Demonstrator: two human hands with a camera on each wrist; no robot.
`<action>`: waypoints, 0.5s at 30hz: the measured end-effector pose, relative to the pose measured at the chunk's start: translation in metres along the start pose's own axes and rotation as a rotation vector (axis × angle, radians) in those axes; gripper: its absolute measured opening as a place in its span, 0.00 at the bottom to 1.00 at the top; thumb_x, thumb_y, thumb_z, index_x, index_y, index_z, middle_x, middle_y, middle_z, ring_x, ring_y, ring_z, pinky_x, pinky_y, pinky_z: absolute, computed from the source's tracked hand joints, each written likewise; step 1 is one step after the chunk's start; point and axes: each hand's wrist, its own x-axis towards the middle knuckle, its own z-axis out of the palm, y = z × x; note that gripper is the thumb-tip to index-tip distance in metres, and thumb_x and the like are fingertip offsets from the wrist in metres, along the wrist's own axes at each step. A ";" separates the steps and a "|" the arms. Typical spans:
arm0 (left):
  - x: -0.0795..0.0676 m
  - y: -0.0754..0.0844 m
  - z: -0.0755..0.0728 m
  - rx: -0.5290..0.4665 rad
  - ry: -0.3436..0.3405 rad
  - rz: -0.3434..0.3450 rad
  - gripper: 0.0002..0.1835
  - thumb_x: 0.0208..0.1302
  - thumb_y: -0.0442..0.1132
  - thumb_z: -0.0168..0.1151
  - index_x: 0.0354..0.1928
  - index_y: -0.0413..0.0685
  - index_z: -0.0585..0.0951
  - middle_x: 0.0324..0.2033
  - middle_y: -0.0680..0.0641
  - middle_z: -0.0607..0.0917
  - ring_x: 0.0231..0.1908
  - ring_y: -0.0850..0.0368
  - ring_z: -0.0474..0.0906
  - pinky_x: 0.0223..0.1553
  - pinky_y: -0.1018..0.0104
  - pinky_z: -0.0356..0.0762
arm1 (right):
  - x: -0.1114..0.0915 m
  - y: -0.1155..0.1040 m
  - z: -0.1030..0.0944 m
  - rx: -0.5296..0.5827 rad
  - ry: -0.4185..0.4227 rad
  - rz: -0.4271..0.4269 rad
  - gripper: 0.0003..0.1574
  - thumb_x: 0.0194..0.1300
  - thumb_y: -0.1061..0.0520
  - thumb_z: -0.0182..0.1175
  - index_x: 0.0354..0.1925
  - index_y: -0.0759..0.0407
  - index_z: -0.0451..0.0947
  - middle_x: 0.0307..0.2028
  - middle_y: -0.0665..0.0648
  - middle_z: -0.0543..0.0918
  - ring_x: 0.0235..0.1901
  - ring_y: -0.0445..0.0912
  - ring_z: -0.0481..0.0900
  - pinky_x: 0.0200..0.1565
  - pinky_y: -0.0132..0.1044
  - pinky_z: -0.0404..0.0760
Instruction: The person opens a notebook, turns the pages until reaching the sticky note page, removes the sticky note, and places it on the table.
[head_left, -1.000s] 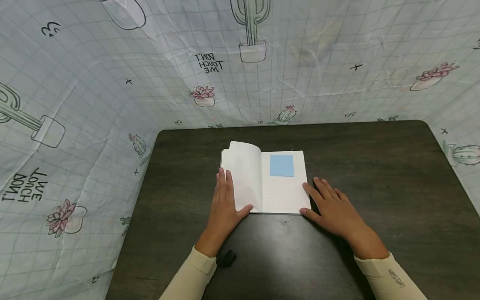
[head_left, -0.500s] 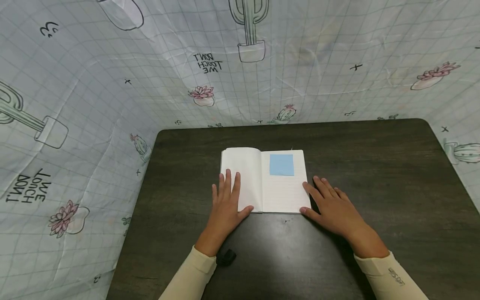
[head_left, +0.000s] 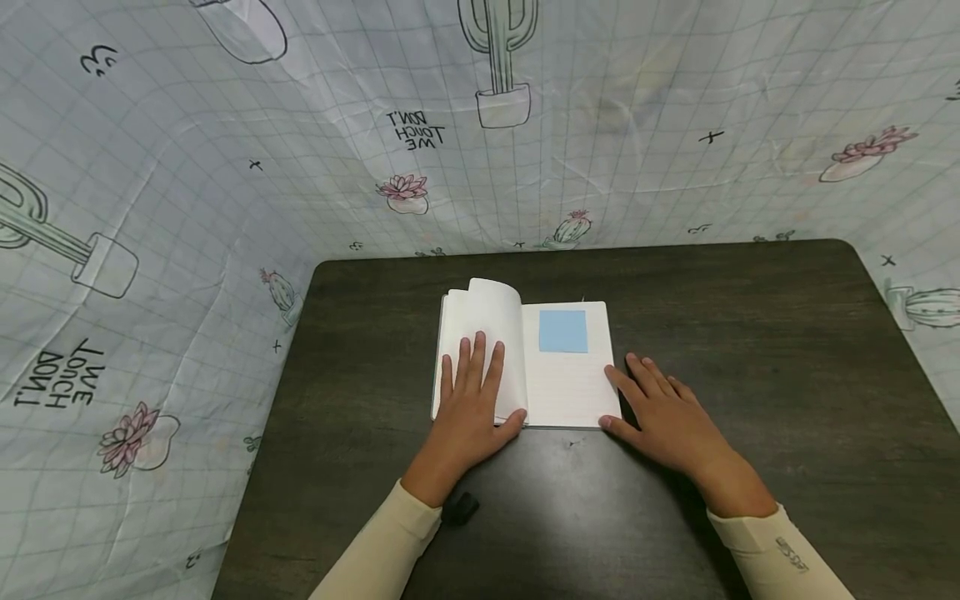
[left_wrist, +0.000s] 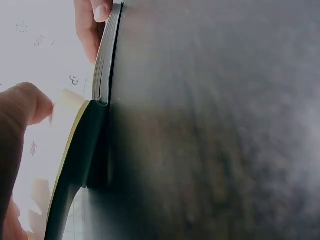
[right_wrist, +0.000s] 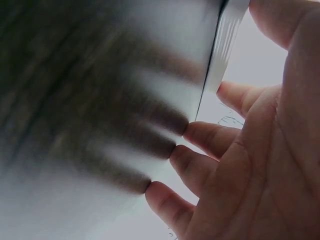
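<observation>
An open notebook [head_left: 570, 387] lies on the dark table, a blue sticky note [head_left: 563, 332] on the upper part of its right page. My left hand [head_left: 472, 404] is spread over the left page [head_left: 450, 325], fingers straight and pointing away from me, thumb by the lower end of the spine. Behind those fingers a page curves up at the top. The left wrist view shows the left cover [left_wrist: 82, 145] slightly raised and the thumb over the page. My right hand [head_left: 667, 417] rests at the right edge, thumb and index finger touching it, the other fingertips on the table.
The dark wooden table [head_left: 765, 333] has rounded far corners. A white grid-patterned cloth [head_left: 637, 167] with cactus drawings hangs behind it and on both sides. A small black object [head_left: 461, 508] shows beside the left cuff.
My left hand has slid right from the left edge farther onto the left page. The page flattened at half a second ago now curves up again. The right hand stays put.
</observation>
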 end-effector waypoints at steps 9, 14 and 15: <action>0.007 0.005 0.004 0.055 0.012 0.029 0.56 0.75 0.73 0.53 0.89 0.60 0.37 0.87 0.45 0.30 0.86 0.44 0.24 0.82 0.33 0.30 | 0.001 0.001 0.004 -0.010 0.008 0.007 0.54 0.78 0.27 0.57 0.86 0.51 0.57 0.84 0.69 0.55 0.83 0.69 0.52 0.75 0.75 0.55; 0.009 0.005 0.004 0.105 -0.002 0.043 0.48 0.77 0.75 0.49 0.89 0.69 0.44 0.87 0.44 0.32 0.86 0.41 0.24 0.81 0.31 0.30 | 0.002 0.003 0.006 -0.011 0.013 0.003 0.54 0.78 0.26 0.56 0.87 0.50 0.56 0.85 0.69 0.54 0.83 0.68 0.52 0.75 0.74 0.56; 0.009 0.005 0.005 0.118 -0.003 0.047 0.47 0.77 0.75 0.48 0.89 0.70 0.46 0.88 0.44 0.32 0.86 0.40 0.24 0.81 0.30 0.31 | 0.002 0.004 0.006 -0.011 0.014 0.002 0.54 0.78 0.26 0.56 0.87 0.50 0.56 0.85 0.69 0.54 0.83 0.68 0.52 0.75 0.74 0.56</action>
